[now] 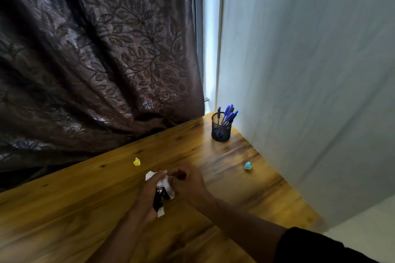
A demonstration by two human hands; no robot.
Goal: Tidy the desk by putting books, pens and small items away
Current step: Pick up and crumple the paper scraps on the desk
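Over the middle of the wooden desk (pixel 245 188), my left hand (pixel 147 194) grips a bundle of crumpled white paper (pixel 165 183) and a dark wrapper (pixel 159 198). My right hand (pixel 190 183) is curled beside it, fingers pinching a small dark scrap (pixel 180 175) at the top of the bundle. A crumpled yellow paper ball (pixel 137 161) lies just beyond my hands. Farther right on the desk lies a crumpled blue paper ball (pixel 247 165). A black mesh pen holder (pixel 221 129) with several blue pens (pixel 229 114) stands at the far corner.
A dark leaf-patterned curtain (pixel 96 60) hangs along the desk's far edge. A pale wall (pixel 310 70) runs along the right edge of the desk. Pale floor (pixel 367 224) shows past the desk's right corner.
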